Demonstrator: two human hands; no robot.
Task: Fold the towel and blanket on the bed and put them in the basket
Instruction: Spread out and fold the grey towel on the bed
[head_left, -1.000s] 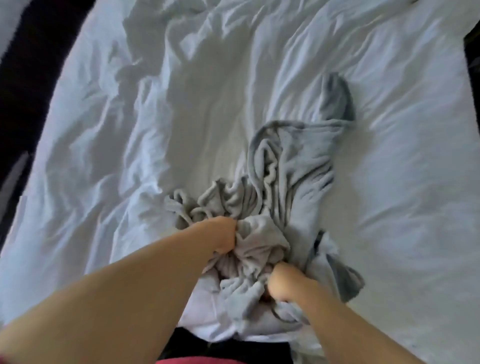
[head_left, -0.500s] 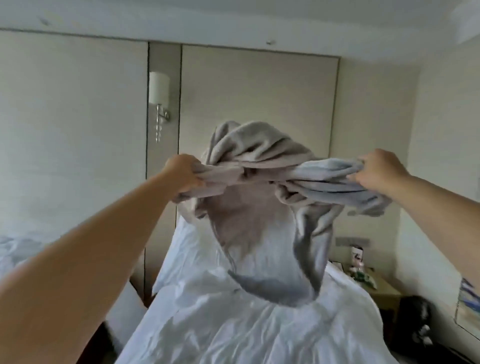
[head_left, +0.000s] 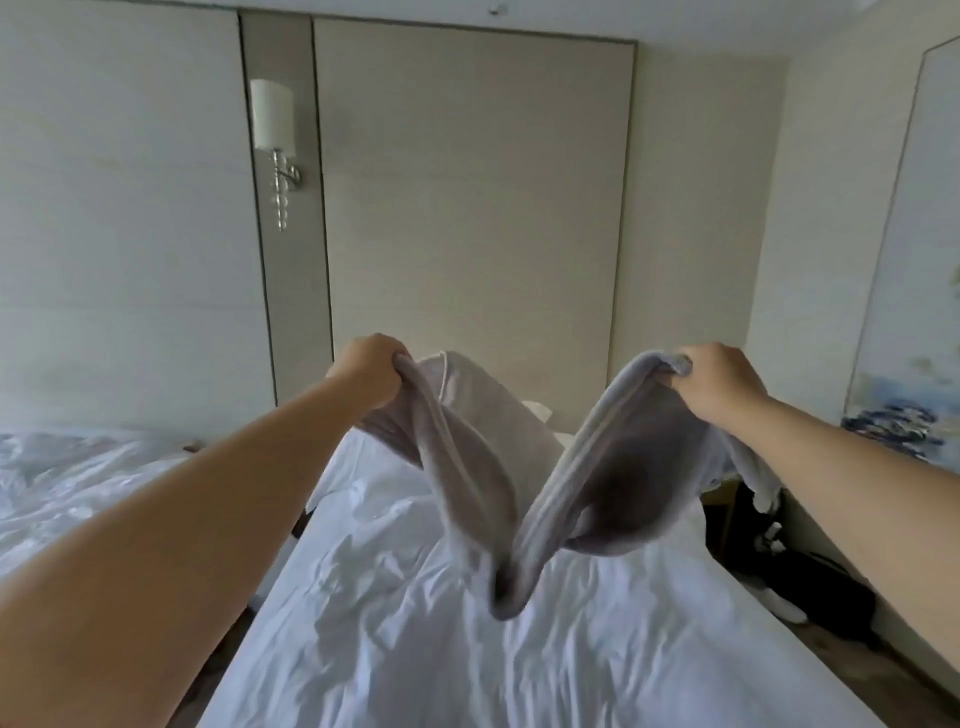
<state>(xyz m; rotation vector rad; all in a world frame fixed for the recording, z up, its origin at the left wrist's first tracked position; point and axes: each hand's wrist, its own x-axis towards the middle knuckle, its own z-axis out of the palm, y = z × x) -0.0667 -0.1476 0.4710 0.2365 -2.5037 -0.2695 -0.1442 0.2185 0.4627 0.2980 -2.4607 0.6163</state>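
Two hands hold grey blanket aloft: left hand and right hand each grip an edge, middle sagging near bed.

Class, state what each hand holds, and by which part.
Left hand and right hand each grip the top edge of the grey soft cloth, sagging between them.

left hand: raised, knuckles up, fingers curled round a bunched edge of grey cloth | right hand: level with left, well apart from it, fingers curled round the other bunched edge | arms: bare, stretched forward from lower corners of view | wrists: roughly straight
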